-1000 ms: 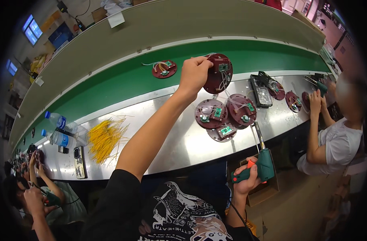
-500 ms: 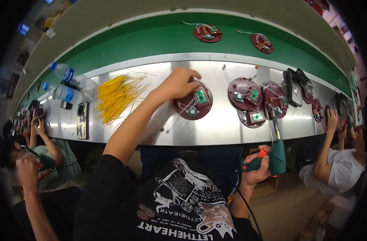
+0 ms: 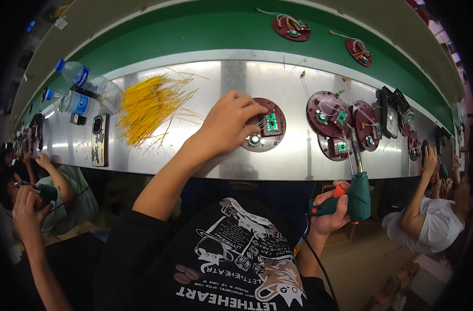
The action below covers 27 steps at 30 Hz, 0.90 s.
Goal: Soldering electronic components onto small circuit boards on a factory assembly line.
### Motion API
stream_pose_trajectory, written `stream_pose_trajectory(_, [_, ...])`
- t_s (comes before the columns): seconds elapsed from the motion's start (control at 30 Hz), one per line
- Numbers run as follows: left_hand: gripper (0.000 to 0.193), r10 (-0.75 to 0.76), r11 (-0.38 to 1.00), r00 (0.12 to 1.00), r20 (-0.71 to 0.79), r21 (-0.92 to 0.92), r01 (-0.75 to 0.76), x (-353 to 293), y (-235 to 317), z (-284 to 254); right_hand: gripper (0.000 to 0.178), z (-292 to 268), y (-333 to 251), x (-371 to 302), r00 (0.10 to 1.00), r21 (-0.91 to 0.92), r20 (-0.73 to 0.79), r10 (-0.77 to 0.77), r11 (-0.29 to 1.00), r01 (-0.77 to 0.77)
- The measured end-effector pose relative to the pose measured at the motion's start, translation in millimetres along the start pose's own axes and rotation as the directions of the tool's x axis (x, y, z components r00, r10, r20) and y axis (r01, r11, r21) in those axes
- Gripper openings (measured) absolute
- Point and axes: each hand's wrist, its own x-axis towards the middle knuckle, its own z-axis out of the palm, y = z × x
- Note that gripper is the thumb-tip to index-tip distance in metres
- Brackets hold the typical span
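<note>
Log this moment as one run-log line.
left hand: on round maroon circuit disc | right hand: holds green soldering gun | steel bench

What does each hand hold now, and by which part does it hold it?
The right hand grips the green soldering gun by its handle. The left hand holds the round dark-red disc at its left edge on the metal bench.

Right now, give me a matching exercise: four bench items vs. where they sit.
Items:
1. dark red disc with green board
2. green soldering gun
3. yellow wire pile
4. water bottles

Places:
A. at the bench's far left, lying down
B. under the left hand on the steel bench
C. held in the right hand, below the bench edge
D. loose on the steel, left of the held disc

Pairs: 1-B, 2-C, 3-D, 4-A
</note>
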Motion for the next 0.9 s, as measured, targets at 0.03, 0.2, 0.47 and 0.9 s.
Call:
stream_pose_trajectory(0.03, [0.038, 0.014, 1.000, 1.000, 0.007, -0.010, -0.014, 2.7, -4.9, -0.2, 0.039, 0.8, 2.0, -0.3, 1.000, -0.002, -0.010, -0.004, 1.000, 0.004])
stream_pose_trajectory(0.2, [0.034, 0.103, 0.992, 0.991, -0.084, 0.086, -0.096, -5.1, -7.4, 13.5, 0.040, -2.6, 5.8, -9.1, 1.000, -0.046, 0.004, 0.027, 0.999, -0.027])
stream_pose_trajectory(0.47, [0.032, 0.144, 0.990, 0.951, -0.274, 0.050, -0.135, -10.3, -21.8, 38.0, 0.041, 15.7, 0.1, -3.6, 0.999, -0.063, -0.029, 0.022, 0.998, -0.023])
stream_pose_trajectory(0.9, [0.028, 0.064, 0.995, 0.924, -0.378, -0.051, -0.090, -37.9, -19.1, -1.8, 0.041, 13.1, 9.5, -5.1, 0.989, -0.035, 0.091, 0.113, 0.993, -0.110])
